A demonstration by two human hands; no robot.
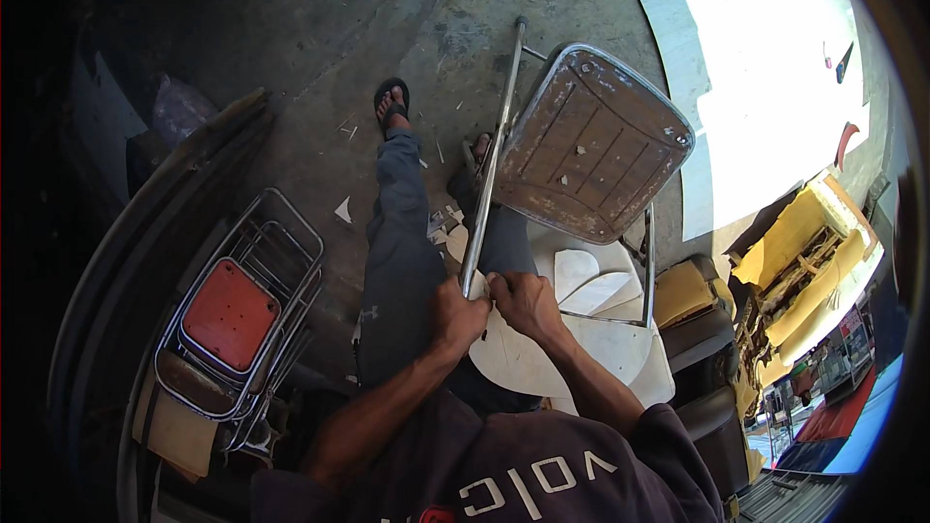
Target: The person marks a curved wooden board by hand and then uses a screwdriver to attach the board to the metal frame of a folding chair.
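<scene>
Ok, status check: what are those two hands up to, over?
Left hand closed on the chair, at a tube end. Right hand close beside it. Pale boards beneath.

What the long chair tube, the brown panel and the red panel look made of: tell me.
Long chair tube: metal, probably chromed, given its bright, streaky shine.
Brown panel: perhaps painted metal or board; its worn finish shows pale scuffs.
Red panel: possibly plastic or painted board, smooth with small dark holes.
</scene>
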